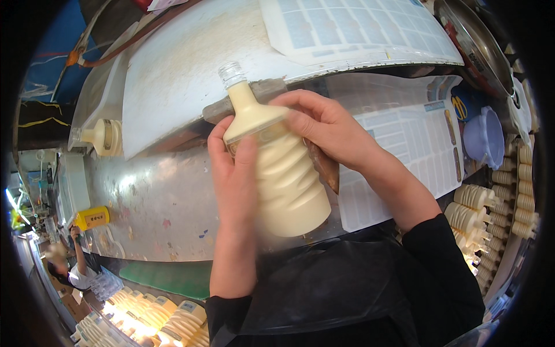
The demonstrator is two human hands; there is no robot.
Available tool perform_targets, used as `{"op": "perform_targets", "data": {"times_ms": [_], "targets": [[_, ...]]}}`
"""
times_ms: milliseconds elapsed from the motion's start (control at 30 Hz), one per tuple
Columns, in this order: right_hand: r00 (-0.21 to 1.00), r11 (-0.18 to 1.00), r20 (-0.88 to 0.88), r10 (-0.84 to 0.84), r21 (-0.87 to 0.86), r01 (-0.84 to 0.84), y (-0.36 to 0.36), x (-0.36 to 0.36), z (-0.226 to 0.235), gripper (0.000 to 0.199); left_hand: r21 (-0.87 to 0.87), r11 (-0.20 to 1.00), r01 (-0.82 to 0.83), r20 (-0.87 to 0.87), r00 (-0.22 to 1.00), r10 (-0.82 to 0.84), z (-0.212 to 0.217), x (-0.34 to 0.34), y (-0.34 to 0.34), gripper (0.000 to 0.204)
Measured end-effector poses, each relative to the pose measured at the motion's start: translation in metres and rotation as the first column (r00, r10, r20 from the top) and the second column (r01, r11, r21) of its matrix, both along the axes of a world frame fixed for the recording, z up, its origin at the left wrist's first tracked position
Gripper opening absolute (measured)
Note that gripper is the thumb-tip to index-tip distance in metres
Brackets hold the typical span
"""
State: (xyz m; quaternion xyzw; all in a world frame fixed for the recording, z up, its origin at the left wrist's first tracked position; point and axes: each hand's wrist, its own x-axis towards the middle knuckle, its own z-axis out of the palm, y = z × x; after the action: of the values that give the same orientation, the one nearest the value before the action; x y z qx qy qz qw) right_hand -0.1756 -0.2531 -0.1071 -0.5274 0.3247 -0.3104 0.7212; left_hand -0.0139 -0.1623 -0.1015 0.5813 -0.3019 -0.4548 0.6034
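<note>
A cream bottle (295,188) with spiral ridges and a clear threaded mouth tilts in front of me, its neck pointing away and to the left. My left hand (234,156) grips its left shoulder, the thumb lying on the front. Around the shoulder runs a narrow strip (260,132) with faint printing. My right hand (324,127) is closed on the right end of that strip, thumb and fingers pressing the bottle's shoulder. Beneath the right palm juts a brown pointed piece (325,168); whether the hand holds it I cannot tell. Behind the bottle's neck lies a grey block (266,91).
Printed label sheets lie on the right (399,150) and at the back (347,29). Another cream bottle (104,137) lies at the left. A purple basin (484,139) stands far right, near stacked bottles (474,211). At lower left, more bottles (185,321) and a person holding a yellow bottle (92,218).
</note>
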Motion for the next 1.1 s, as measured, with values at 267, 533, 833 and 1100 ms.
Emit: {"op": "perform_targets", "data": {"times_ms": [267, 533, 833, 1100], "targets": [[0.995, 0.999, -0.099, 0.032, -0.033, -0.036, -0.002, 0.000, 0.001, 0.029, -0.019, 1.000, 0.001, 0.012, 1.000, -0.001, -0.005, 0.001, 0.000, 0.053], [0.994, 0.996, -0.111, -0.019, -0.094, 0.009, 0.000, -0.001, -0.001, 0.029, -0.009, 1.000, 0.016, -0.007, 1.000, -0.016, -0.001, 0.000, -0.002, 0.046], [0.956, 0.957, 0.046, -0.291, -0.001, 0.291, 0.000, -0.016, 0.033, 0.025, -0.011, 0.999, 0.034, -0.012, 0.999, -0.034, -0.004, 0.003, 0.001, 0.043], [0.773, 0.541, -0.138, -0.619, -0.788, 0.293, 0.026, -0.012, 0.023, 0.020, -0.049, 0.995, 0.082, -0.133, 0.987, -0.088, -0.013, 0.016, 0.006, 0.051]]}}
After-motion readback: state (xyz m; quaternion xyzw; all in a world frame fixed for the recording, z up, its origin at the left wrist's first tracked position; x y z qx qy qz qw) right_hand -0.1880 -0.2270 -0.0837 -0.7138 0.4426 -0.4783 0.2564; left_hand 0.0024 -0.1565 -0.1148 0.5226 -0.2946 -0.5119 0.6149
